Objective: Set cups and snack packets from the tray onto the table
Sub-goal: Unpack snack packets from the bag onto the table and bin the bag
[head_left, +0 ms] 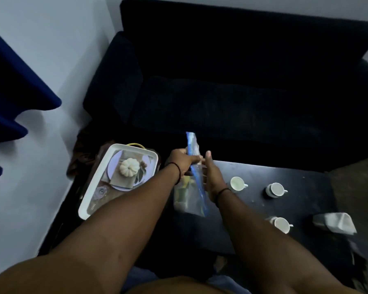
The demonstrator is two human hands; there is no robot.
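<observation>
My left hand (184, 161) grips a blue and clear snack packet (193, 146) near its top, holding it upright over the left end of the black table (253, 206). My right hand (214, 177) is beside the packet with straight fingers against its right side. A second clear packet (185, 196) with green and yellow contents sits under the hands on the table. Three white cups stand on the table: one (237, 183) close to my right wrist, one (275, 189) farther right, one (282, 224) nearer me. The white tray (94, 187), printed with a pumpkin picture, lies to the left.
A dark sofa (232, 92) stands behind the table. A crumpled grey cloth or bag (336, 224) lies on the table's right end. A white wall (40, 81) and a blue curtain (9, 92) are at the left. The tray rests on a low dark surface beside the table.
</observation>
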